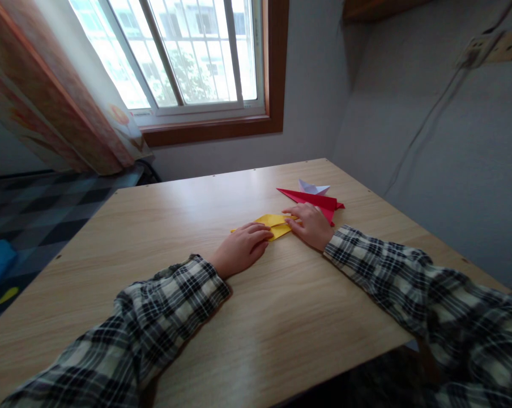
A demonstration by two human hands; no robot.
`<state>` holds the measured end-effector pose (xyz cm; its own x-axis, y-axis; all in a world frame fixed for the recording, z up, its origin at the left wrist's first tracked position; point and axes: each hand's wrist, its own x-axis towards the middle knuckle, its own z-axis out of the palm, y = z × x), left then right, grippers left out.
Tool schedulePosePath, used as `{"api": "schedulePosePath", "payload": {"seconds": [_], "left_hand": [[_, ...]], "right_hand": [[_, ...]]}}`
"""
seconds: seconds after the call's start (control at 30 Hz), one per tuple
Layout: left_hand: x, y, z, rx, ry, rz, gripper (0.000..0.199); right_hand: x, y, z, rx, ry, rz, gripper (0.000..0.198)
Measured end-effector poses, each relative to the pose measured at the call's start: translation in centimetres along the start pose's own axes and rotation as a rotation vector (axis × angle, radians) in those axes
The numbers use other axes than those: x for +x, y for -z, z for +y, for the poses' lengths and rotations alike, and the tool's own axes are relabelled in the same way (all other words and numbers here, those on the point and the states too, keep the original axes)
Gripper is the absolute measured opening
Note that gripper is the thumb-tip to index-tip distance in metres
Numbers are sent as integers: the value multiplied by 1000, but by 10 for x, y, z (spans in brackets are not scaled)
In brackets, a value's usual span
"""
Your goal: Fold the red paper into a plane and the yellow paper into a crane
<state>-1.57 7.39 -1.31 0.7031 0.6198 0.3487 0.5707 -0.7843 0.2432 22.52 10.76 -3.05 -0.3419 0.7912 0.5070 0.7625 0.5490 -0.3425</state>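
A piece of folded yellow paper (278, 231) lies on the wooden table, with pointed ends and a crease along its middle. My left hand (242, 247) rests over its left part, fingers together and pressed down on the paper. At the other end my right hand (310, 224) has its thumb and fingers closed on the narrow yellow tip. Just behind my right hand lies a red paper plane (309, 198), partly covered by that hand. Beyond the plane sits a small white paper boat (314, 187). The fingertips' exact hold on the yellow paper is partly hidden.
The light wooden table (188, 212) meets the wall near a barred window (196, 54). A patterned curtain (64, 85) hangs at the left above a checked cloth surface (47, 209). On the right wall, a cable (426, 122) runs down from a socket (477, 51).
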Motion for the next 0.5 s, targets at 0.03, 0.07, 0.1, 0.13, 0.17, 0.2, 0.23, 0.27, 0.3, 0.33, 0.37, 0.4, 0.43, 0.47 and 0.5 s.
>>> {"api": "schedulePosePath", "payload": {"seconds": [0.03, 0.07, 0.1, 0.13, 0.17, 0.2, 0.23, 0.27, 0.3, 0.33, 0.37, 0.4, 0.43, 0.47, 0.5], "left_hand": [[0, 0, 0, -3, 3, 2, 28], [0, 0, 1, -5, 3, 4, 29], [0, 0, 1, -7, 2, 7, 29], [0, 0, 1, -7, -1, 9, 29], [0, 1, 1, -5, -2, 11, 28], [0, 1, 1, -2, -1, 13, 28], [0, 1, 2, 2, 1, 15, 28], [0, 1, 2, 7, 4, 16, 27], [0, 2, 2, 12, 8, 16, 27], [0, 2, 3, 17, 12, 13, 27], [0, 2, 3, 22, 16, 10, 27], [0, 2, 3, 27, 17, 5, 27], [0, 3, 3, 30, 18, 1, 27], [0, 3, 4, 32, 18, -4, 27], [0, 3, 4, 33, 20, -8, 26]], "right_hand": [[0, 0, 0, -12, 25, 26, 26], [-1, 0, 0, -22, 53, 48, 26], [-1, 0, -1, -27, 81, 62, 27], [-2, 0, -1, -23, 112, 66, 27], [-2, 0, -2, -13, 148, 60, 28], [-3, 1, -2, -1, 187, 47, 30], [-3, 1, -3, 12, 228, 29, 32], [-4, 1, -4, 24, 269, 8, 34], [-4, 1, -5, 34, 307, -15, 36], [-5, 1, -6, 42, 339, -37, 37], [-5, 1, -6, 48, 363, -60, 37], [-5, 1, -7, 53, 379, -83, 37], [-5, 1, -7, 57, 390, -107, 37], [-5, 1, -7, 58, 395, -129, 36], [-5, 2, -7, 59, 395, -148, 36]]}}
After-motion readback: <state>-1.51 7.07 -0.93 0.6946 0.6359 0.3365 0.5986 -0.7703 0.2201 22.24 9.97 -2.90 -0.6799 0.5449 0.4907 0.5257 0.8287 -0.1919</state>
